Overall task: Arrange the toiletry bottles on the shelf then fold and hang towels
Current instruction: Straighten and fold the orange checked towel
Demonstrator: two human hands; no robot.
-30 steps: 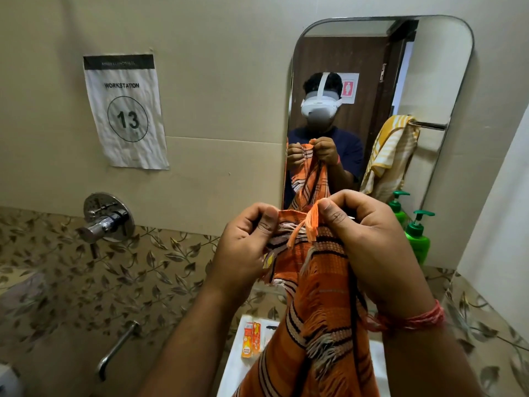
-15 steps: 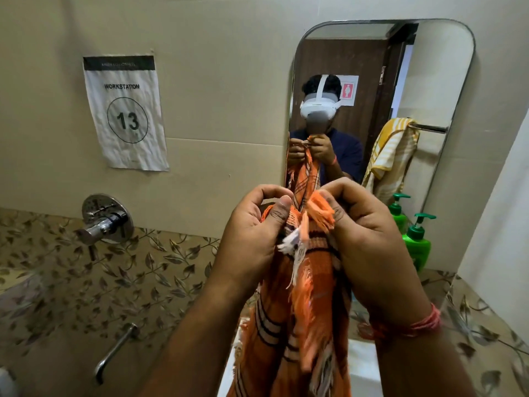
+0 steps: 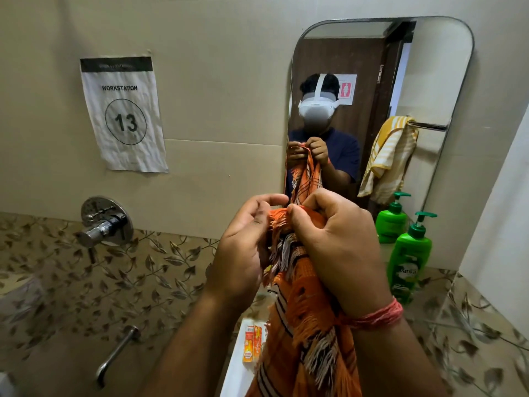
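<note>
Right now my right hand point(image 3: 340, 253) is clenched round the top of the orange towel point(image 3: 309, 325), thumb and forefinger pinching its fringed upper edge, with a red thread band point(image 3: 378, 315) round that wrist. My left hand point(image 3: 243, 247) sits just beside it, palm turned inward, fingers loosely curved; its fingertips reach the same frayed edge, though I cannot tell whether they actually pinch the cloth or only touch it. From between my fingers the towel hangs straight down in a bunched column, its dark stripes and pale tassels showing below my right wrist. Under my left forearm, just left of the hanging cloth, a small orange box point(image 3: 251, 343) lies on a white ledge point(image 3: 237, 376). Right of my right hand a green pump bottle point(image 3: 409, 259) stands upright near the wall, touching nothing I hold. Further off to the left of my fingers, a chrome tap valve point(image 3: 106, 223) juts from the wall above the leaf-patterned tiles point(image 3: 114, 282), and higher still a paper sign point(image 3: 123, 113) reads WORKSTATION 13. Beyond my knuckles the mirror point(image 3: 429, 81) reflects me, the towel, the bottle, and a yellow striped towel point(image 3: 389, 159) draped over a rail.
</note>
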